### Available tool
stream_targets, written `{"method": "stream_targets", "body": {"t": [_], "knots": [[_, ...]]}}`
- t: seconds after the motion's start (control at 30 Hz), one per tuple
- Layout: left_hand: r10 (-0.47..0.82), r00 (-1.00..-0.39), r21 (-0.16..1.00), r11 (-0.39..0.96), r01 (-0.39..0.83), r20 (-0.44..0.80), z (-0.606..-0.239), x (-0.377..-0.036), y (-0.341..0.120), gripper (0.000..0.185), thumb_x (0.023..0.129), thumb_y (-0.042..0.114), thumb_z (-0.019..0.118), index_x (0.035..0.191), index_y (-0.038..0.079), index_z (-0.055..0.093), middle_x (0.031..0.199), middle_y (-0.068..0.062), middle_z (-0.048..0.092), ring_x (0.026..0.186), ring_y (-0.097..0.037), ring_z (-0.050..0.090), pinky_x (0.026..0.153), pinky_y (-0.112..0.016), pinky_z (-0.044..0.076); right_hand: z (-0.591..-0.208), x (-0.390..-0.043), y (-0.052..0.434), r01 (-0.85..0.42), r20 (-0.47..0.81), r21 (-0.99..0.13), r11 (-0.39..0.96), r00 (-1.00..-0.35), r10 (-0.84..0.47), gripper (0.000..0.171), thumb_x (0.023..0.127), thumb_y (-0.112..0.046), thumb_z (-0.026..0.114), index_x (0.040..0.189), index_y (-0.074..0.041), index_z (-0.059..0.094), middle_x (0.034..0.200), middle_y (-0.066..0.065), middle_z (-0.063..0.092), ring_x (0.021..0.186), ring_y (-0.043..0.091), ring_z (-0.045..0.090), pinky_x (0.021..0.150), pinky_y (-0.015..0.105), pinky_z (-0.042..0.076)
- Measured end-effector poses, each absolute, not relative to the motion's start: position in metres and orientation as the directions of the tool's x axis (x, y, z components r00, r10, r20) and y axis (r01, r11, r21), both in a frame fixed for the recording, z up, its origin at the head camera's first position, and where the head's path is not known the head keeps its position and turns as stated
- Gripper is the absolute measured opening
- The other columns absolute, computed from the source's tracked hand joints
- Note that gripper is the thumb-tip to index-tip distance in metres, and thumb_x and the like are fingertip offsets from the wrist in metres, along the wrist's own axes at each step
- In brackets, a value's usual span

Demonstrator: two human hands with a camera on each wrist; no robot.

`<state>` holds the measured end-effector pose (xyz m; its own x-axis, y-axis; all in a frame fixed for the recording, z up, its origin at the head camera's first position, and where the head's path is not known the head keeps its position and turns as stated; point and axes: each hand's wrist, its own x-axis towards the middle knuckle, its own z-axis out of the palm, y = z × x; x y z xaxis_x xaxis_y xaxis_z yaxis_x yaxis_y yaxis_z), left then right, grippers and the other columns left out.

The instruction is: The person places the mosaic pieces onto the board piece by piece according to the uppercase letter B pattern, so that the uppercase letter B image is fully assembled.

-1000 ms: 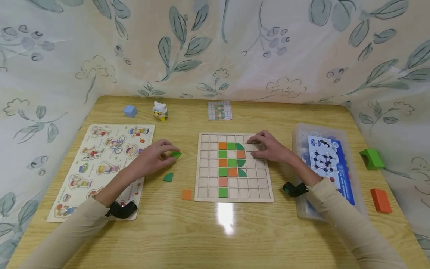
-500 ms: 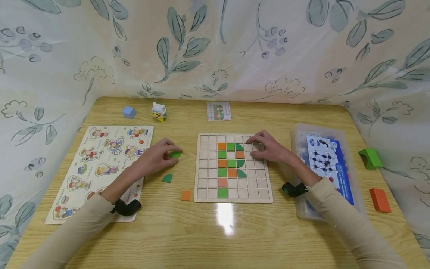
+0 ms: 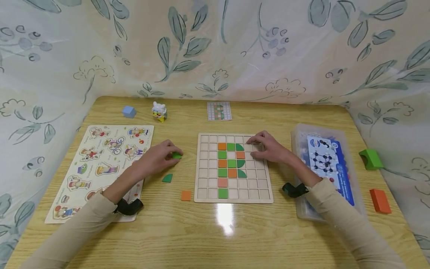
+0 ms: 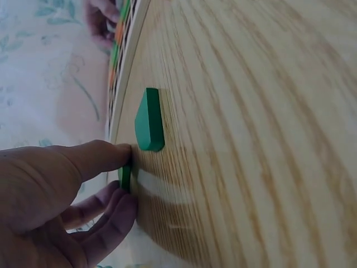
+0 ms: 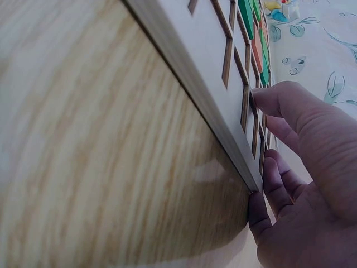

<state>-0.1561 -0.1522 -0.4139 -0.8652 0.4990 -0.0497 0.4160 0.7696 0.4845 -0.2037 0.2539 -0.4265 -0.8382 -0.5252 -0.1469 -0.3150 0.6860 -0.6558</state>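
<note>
Left hand (image 3: pixel 156 158) sits just right of the picture puzzle (image 3: pixel 97 164), fingertips (image 4: pixel 114 153) pinching a light green tile (image 3: pixel 176 155) flat on the table (image 3: pixel 215 231), just left of the grid board (image 3: pixel 234 168).

Risk: the pinch catches only the tile's edge (most of it is hidden under the fingers); on a glossy top it may slide or flip rather than lift. A dark green quarter-round piece (image 3: pixel 167 178) lies near and could get nudged.

Right hand (image 3: pixel 268 148) lies on the board's upper right cells, fingers loosely extended, holding nothing; if it slackens, the board may shift.

Since a second ago: left fingers closed further over the tile; right hand unchanged.
</note>
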Motion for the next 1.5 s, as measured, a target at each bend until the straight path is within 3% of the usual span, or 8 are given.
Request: {"method": "stream_targets", "body": {"t": [0.17,0.4,0.67,0.9,1.1,1.5], "knots": [[0.525,-0.851,0.47,0.758,0.452,-0.027,-0.412,-0.154,-0.151,0.018,0.09,0.015,0.069,0.107,0.015,0.07,0.101,-0.011,0.057,0.075,-0.016,0.054,0.066,-0.03,0.045,-0.427,-0.204,0.254,-0.314,-0.145,-0.657,0.685,-0.84,-0.523,0.038,0.088,-0.014,0.069,0.125,-0.007,0.061,0.119,0.018,0.044,0.107,0.028,0.038,0.091,0.044,0.034],[0.552,-0.834,0.546,0.704,0.454,-0.018,-0.404,-0.148,-0.141,0.026,0.09,0.013,0.067,0.116,0.013,0.069,0.104,-0.01,0.058,0.08,-0.016,0.056,0.069,-0.029,0.046,-0.429,-0.203,0.254,-0.318,-0.141,-0.662,0.678,-0.836,-0.53,0.039,0.089,-0.015,0.069,0.126,-0.006,0.06,0.12,0.018,0.044,0.107,0.028,0.037,0.091,0.044,0.034],[0.624,-0.781,0.585,0.639,0.5,-0.013,-0.391,-0.137,-0.109,0.02,0.09,0.013,0.067,0.11,0.012,0.071,0.105,-0.007,0.058,0.084,-0.013,0.059,0.073,-0.027,0.05,-0.429,-0.204,0.254,-0.308,-0.153,-0.664,0.681,-0.836,-0.527,0.039,0.089,-0.017,0.069,0.126,-0.008,0.06,0.119,0.017,0.044,0.106,0.028,0.038,0.09,0.043,0.034],[0.74,-0.672,0.603,0.524,0.601,0.026,-0.392,-0.134,-0.069,0.018,0.09,0.01,0.065,0.107,0.01,0.07,0.104,-0.006,0.061,0.085,-0.012,0.064,0.076,-0.021,0.053,-0.43,-0.206,0.257,-0.318,-0.143,-0.66,0.681,-0.836,-0.529,0.039,0.089,-0.016,0.07,0.126,-0.007,0.06,0.119,0.017,0.044,0.106,0.027,0.037,0.089,0.042,0.034],[0.81,-0.586,0.605,0.478,0.637,-0.022,-0.39,-0.129,-0.032,0.018,0.092,0.013,0.063,0.108,0.014,0.071,0.107,-0.003,0.059,0.081,-0.009,0.056,0.072,-0.018,0.047,-0.431,-0.207,0.259,-0.34,-0.118,-0.663,0.667,-0.833,-0.541,0.039,0.088,-0.015,0.07,0.126,-0.007,0.06,0.119,0.018,0.044,0.106,0.027,0.038,0.089,0.043,0.034],[0.854,-0.51,0.552,0.475,0.685,-0.103,-0.394,-0.127,0.012,0.019,0.09,0.012,0.064,0.109,0.015,0.069,0.106,0.0,0.058,0.083,-0.008,0.052,0.072,-0.014,0.043,-0.43,-0.206,0.257,-0.354,-0.107,-0.663,0.66,-0.828,-0.551,0.039,0.088,-0.013,0.07,0.125,-0.006,0.06,0.119,0.018,0.044,0.104,0.027,0.036,0.089,0.043,0.033]]}}
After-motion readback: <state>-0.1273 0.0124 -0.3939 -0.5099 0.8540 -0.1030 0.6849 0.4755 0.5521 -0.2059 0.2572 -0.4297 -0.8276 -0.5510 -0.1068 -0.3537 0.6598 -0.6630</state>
